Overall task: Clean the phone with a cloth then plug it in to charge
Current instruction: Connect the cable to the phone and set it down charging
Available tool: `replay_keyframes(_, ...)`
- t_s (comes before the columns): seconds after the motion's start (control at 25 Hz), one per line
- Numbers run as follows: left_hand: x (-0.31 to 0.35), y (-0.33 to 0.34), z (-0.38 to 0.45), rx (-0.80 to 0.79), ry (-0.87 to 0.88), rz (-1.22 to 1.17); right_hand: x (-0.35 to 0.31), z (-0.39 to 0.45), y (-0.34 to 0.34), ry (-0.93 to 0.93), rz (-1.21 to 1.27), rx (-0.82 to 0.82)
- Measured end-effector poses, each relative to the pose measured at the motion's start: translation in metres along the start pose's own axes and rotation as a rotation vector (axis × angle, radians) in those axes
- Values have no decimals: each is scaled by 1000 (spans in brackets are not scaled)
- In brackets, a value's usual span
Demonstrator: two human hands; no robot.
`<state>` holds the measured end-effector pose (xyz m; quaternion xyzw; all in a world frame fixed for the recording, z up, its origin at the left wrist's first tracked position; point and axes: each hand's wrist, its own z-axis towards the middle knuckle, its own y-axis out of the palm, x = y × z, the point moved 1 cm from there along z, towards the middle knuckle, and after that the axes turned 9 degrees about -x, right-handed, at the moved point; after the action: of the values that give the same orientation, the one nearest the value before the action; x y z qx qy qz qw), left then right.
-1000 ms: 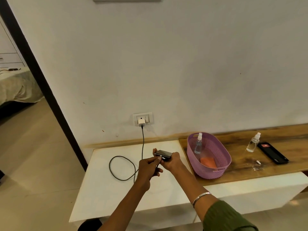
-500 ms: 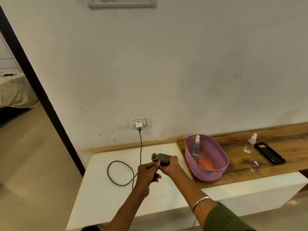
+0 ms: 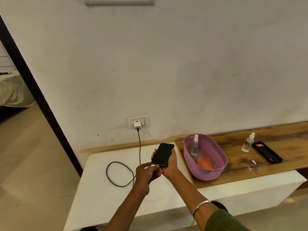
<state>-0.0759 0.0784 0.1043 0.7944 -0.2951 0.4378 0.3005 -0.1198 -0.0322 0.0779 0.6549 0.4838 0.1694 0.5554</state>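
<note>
My right hand (image 3: 170, 165) grips a black phone (image 3: 163, 153) from below, its dark screen tilted up toward me above the white bench (image 3: 103, 197). My left hand (image 3: 146, 172) pinches the end of the dark charging cable (image 3: 120, 174) right at the phone's bottom edge; the plug itself is hidden by my fingers. The cable loops on the bench and rises to a white charger (image 3: 137, 125) in the wall socket (image 3: 138, 121). An orange cloth (image 3: 205, 163) lies inside the purple basket (image 3: 216, 157).
A spray bottle (image 3: 194, 145) stands in the basket. On the wooden shelf (image 3: 283, 135) to the right sit another spray bottle (image 3: 248, 142), a second dark phone (image 3: 267, 152) and a small white cap (image 3: 253, 162). A doorway opens at the left.
The phone has tipped from lying almost flat to facing me with its screen up. Both hands stay at its lower end, with the left still holding the cable tip there.
</note>
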Motion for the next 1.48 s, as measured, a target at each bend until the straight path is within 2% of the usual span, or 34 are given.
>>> replay_keyframes(0.32, -1, -3, 9, 104, 0, -31, 11, 1, 4, 5, -8, -98)
replay_keyframes(0.56, -8, -7, 12, 87, -1, 20, 11, 2, -6, 25, -34, -106)
replay_keyframes(0.84, -27, -9, 18, 28, 0, 183, -4, 8, -23, -17, -389, 16)
replay_keyframes(1.04, -38, -4, 23, -42, 3, 216, -13, 17, -20, -83, -805, 285)
replay_keyframes(1.16, -44, -11, 31, -68, 1, 229, -17, 25, -27, -153, -964, 353)
replay_keyframes(1.24, -55, -31, 34, 8, 1, 285, -20, 29, -36, -145, -1050, 383)
replay_keyframes(1.4, -85, -84, 33, 390, 11, 598, -25, 36, -58, -81, -1227, 426)
replay_keyframes(1.48, -96, -110, 35, 456, -4, 699, -21, 38, -66, -45, -1354, 423)
